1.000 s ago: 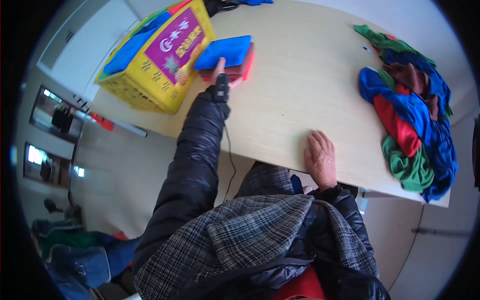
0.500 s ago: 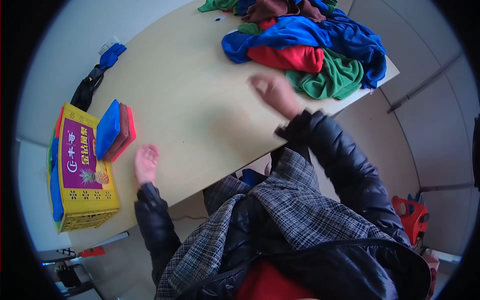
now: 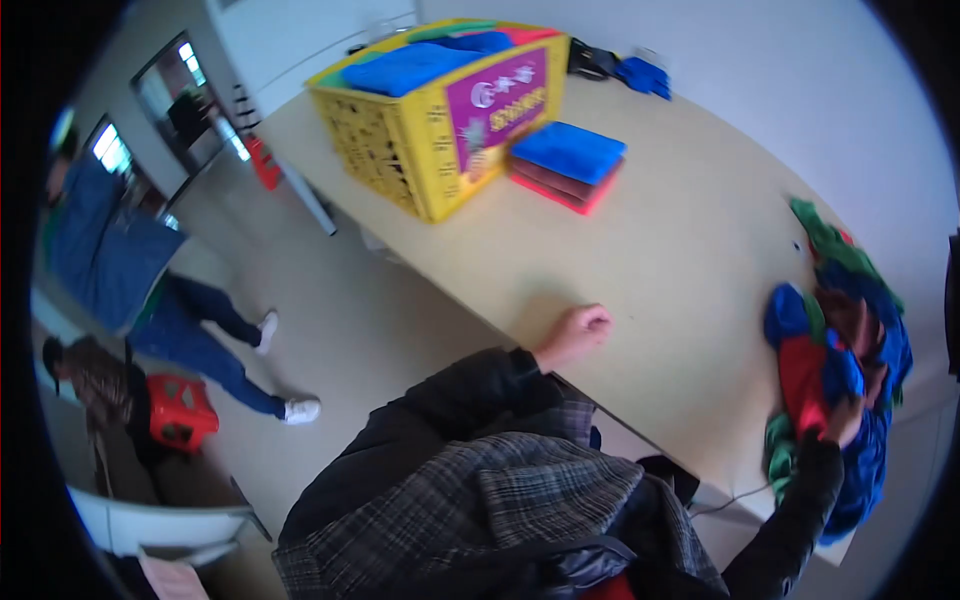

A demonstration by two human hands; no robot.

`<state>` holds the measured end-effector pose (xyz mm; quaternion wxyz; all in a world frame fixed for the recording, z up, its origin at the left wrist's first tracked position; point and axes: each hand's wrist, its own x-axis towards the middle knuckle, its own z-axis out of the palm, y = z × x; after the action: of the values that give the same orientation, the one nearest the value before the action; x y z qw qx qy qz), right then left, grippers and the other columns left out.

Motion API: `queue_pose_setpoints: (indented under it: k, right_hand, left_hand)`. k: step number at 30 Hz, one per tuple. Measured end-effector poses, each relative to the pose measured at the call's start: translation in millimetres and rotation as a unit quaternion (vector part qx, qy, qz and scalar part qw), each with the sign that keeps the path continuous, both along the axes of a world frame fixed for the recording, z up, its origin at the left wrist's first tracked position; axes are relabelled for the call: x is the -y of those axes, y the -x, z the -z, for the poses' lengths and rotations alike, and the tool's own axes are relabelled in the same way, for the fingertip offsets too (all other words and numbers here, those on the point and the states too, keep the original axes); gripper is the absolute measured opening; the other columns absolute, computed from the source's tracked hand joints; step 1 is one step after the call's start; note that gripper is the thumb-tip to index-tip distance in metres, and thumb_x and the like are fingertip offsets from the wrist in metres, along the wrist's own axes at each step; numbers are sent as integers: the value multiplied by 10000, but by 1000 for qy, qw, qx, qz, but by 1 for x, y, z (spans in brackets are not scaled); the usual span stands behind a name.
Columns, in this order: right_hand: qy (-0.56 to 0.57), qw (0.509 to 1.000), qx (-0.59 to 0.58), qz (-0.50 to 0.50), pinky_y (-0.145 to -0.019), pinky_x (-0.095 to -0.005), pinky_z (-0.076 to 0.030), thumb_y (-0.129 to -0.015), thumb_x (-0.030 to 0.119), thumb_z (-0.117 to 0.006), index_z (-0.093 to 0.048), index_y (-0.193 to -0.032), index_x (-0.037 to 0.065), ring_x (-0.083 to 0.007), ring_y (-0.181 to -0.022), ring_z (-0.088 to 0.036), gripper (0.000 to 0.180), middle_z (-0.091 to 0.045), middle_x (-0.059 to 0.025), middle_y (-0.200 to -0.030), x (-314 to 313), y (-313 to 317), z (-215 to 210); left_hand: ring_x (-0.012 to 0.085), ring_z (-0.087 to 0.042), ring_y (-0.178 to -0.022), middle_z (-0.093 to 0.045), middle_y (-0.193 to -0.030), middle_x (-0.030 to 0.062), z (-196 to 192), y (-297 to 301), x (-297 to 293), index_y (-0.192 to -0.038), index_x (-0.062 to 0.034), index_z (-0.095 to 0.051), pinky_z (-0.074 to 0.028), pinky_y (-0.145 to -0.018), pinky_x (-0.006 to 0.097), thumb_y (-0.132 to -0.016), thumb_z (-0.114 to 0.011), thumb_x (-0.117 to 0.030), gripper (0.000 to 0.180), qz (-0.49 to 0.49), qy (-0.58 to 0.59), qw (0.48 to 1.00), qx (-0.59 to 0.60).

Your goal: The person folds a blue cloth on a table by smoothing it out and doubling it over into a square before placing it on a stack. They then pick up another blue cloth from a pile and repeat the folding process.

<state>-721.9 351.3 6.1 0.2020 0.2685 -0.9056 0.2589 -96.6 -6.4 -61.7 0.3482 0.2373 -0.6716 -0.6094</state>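
Note:
My left hand (image 3: 576,336) hovers at the table's near edge, its fingers curled in, with nothing visible in them. At the right, my right hand (image 3: 845,421) is on a heap of crumpled cloths, its fingers closed on a cloth where red and blue folds meet. In that heap are a red cloth (image 3: 803,380), a blue cloth (image 3: 786,317), brown ones and green ones. Farther off, a neat stack of folded cloths (image 3: 570,152) lies beside a yellow crate (image 3: 432,165), blue on top, brown and red below.
More cloths (image 3: 412,68) fill the crate. Black and blue items (image 3: 640,77) lie behind it along the wall. The table (image 3: 660,270) runs diagonally across. On the left, a person in blue (image 3: 110,245) stands, and another person is low beside a red plastic stool (image 3: 182,412).
My view has swung left, bringing the crate to the middle and the people into sight. My right hand has come down onto the heap; my left hand's fingers have curled.

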Motion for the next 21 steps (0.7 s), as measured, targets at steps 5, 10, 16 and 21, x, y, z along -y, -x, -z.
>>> queue_pose_setpoints:
  k: [5, 10, 16, 21]
  right_hand:
    - [156, 984, -8, 91, -967, -344, -463, -959, 242, -612, -640, -1237, -34, -285, -1078, -621, 393, -681, -144, -1206, 15, 22, -78]
    - [310, 907, 71, -275, -1017, -358, -443, -984, 217, -598, -603, -1316, -44, -237, -1104, -590, 423, -645, -124, -1200, 107, -139, -182]
    - [213, 903, 96, -361, -814, -270, -495, -1009, 100, -535, -550, -1356, 24, -143, -849, -610, 356, -667, -57, -1192, 148, -257, -78]
    - [231, 846, 89, -473, -667, -324, -509, -822, -109, -520, -637, -926, 24, -187, -752, -620, 206, -631, -104, -821, 232, -391, -44]
  left_hand:
    - [85, -595, -644, -624, -742, 20, -2, -11, -5, -892, -4, -617, -503, -606, 248, -953, -616, -69, 90, -83, 92, 992, 37]
    - [99, -605, -659, -636, -748, 40, -3, -20, -13, -907, -5, -628, -504, -623, 263, -927, -620, -59, 58, -102, 113, 987, 61]
    - [97, -591, -782, -646, -863, 38, -5, 8, -7, -1000, -25, -661, -502, -704, 279, -968, -629, -98, 86, -54, 100, 992, 59]
    - [89, -581, -782, -632, -868, 16, -3, -24, 11, -1038, -4, -630, -485, -714, 245, -1008, -588, -98, 107, -18, 18, 998, 55]
